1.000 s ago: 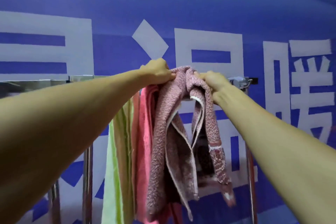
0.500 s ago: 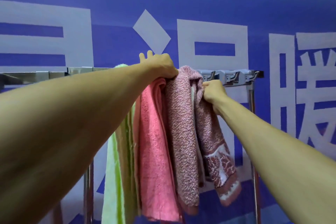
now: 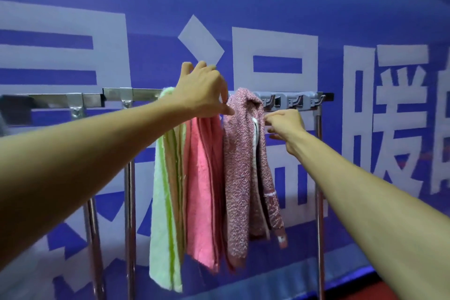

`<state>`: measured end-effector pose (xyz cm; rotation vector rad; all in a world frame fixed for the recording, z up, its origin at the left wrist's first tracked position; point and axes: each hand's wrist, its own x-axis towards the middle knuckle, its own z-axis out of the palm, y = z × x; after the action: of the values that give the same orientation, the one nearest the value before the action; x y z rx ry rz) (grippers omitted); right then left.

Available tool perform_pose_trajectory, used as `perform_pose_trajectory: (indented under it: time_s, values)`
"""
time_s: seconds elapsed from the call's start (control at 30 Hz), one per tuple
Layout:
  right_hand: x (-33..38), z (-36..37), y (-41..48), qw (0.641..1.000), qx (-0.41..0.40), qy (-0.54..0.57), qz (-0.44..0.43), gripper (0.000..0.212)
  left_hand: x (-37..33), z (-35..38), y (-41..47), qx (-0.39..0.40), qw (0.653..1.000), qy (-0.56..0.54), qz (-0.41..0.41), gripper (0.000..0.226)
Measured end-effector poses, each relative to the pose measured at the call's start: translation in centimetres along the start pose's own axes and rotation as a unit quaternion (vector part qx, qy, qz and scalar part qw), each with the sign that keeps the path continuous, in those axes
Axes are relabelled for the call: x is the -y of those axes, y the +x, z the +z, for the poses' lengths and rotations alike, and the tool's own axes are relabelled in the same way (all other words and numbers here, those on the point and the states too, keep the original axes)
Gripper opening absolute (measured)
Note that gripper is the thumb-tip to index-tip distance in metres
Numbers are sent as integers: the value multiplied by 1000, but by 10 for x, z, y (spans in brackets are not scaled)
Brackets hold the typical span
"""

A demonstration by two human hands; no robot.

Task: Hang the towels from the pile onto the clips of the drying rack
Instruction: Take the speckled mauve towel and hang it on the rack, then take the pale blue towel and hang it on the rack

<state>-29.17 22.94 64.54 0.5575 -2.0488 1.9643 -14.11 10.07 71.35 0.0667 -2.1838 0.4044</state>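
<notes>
Mauve towel (image 3: 239,153) hanging, fingers (image 3: 226,110) at either side

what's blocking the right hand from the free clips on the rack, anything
Nothing visible. The right hand hovers just below the grey plastic clip strip with open air between; the mottled mauve terry towel hangs to its left, not across the path.

rack (image 3: 117,96): glossy metal | clips (image 3: 294,101): matt plastic | mauve towel (image 3: 239,178): rough looped cloth | pink towel (image 3: 203,190): plush cloth
</notes>
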Motion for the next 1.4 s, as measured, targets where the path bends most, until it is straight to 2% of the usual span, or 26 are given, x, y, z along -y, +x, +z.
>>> perform_pose_trajectory:
  time_s: [0.1, 0.2, 0.27, 0.37, 0.6, 0.7, 0.87, 1.17, 1.33, 1.4]
  values:
    - [16, -15, -29, 999, -8, -34, -25, 22, -16, -18, -37, -9, 996, -84, 0, 24]
    - [27, -25, -67, 996, 10, -67, -57, 19, -30, -30, -78, 40, 974, -222, -23, 16]
    - [30, -27, -99, 994, 51, -82, -57, 16, -36, -36, -109, 94, 953, -278, -69, 15]
    - [26, -24, -150, 979, 165, -111, -46, 11, -38, -41, -160, 157, 932, -303, -123, 16]
    - [-33, 18, -259, 891, 386, -239, -3, 12, -20, -33, -300, 299, 869, -319, -233, 13]
    - [-77, 43, -293, 841, 452, -296, 8, 15, -17, -20, -359, 356, 846, -310, -249, 19]
    - [-159, 88, -337, 777, 535, -329, 52, 8, -11, 33, -448, 432, 783, -330, -304, 17]
    - [-330, 124, -381, 695, 578, -410, 122, 17, -33, 154, -580, 479, 616, -450, -435, 14]
    - [-439, 112, -415, 672, 536, -472, 194, 22, -76, 213, -651, 504, 548, -462, -482, 19]
    - [-482, 104, -433, 690, 497, -465, 247, 26, -90, 234, -676, 515, 527, -458, -497, 19]
